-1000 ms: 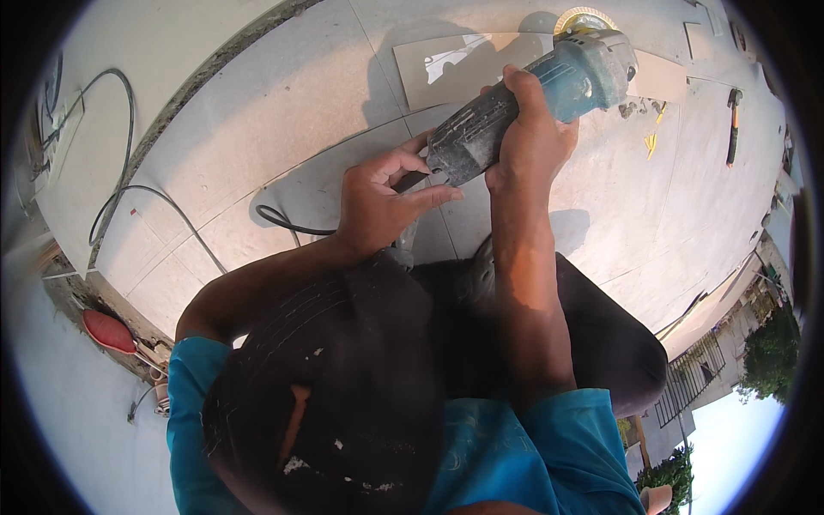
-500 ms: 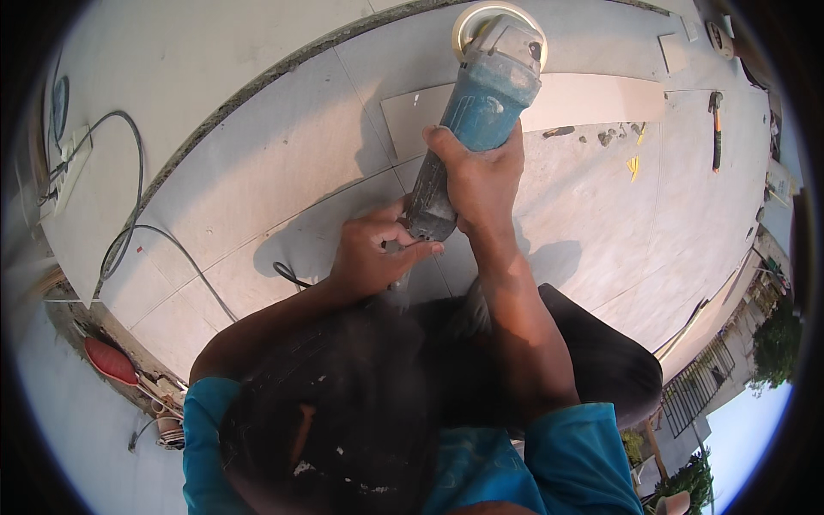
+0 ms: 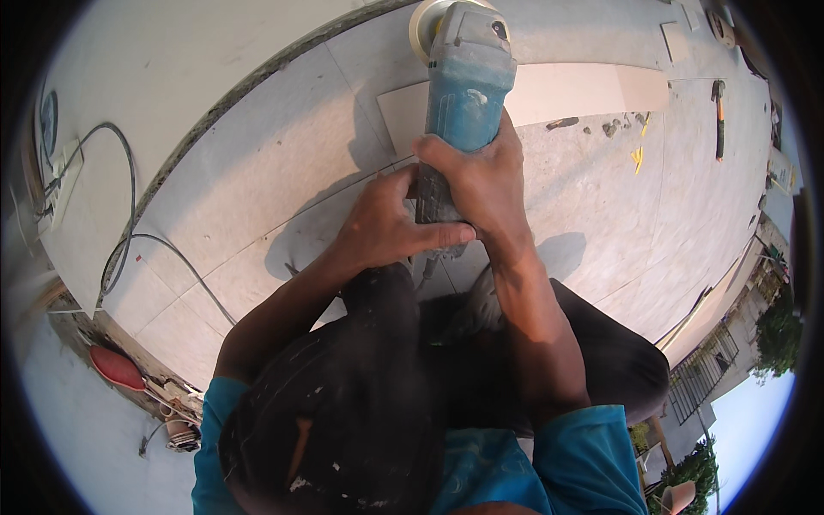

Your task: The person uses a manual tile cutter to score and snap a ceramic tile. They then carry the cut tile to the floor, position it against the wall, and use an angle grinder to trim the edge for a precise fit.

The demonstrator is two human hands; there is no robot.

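Observation:
An angle grinder (image 3: 470,99) with a dusty teal body and dark rear housing points away from me, its round disc (image 3: 420,31) at the top of the view. My right hand (image 3: 481,184) is wrapped round its body, thumb across the near side. My left hand (image 3: 378,219) grips the rear end from the left, thumb laid across it and fingertips partly hidden behind it. Beneath the tool, a pale rectangular board (image 3: 592,94) lies on large floor tiles (image 3: 223,206). My dark-clad knees (image 3: 601,343) are bent below my hands.
Black cable (image 3: 129,172) loops over the left side. An orange-and-black hammer (image 3: 717,120), yellow bits (image 3: 637,160) and small rubble (image 3: 611,129) lie to the right. A red padded object (image 3: 116,367) sits at lower left; a railing (image 3: 704,378) and plants (image 3: 777,335) are at lower right.
The grinder has swung leftward, from slanting up-right to pointing nearly straight away. My left hand has moved slightly up and closed further round its rear end.

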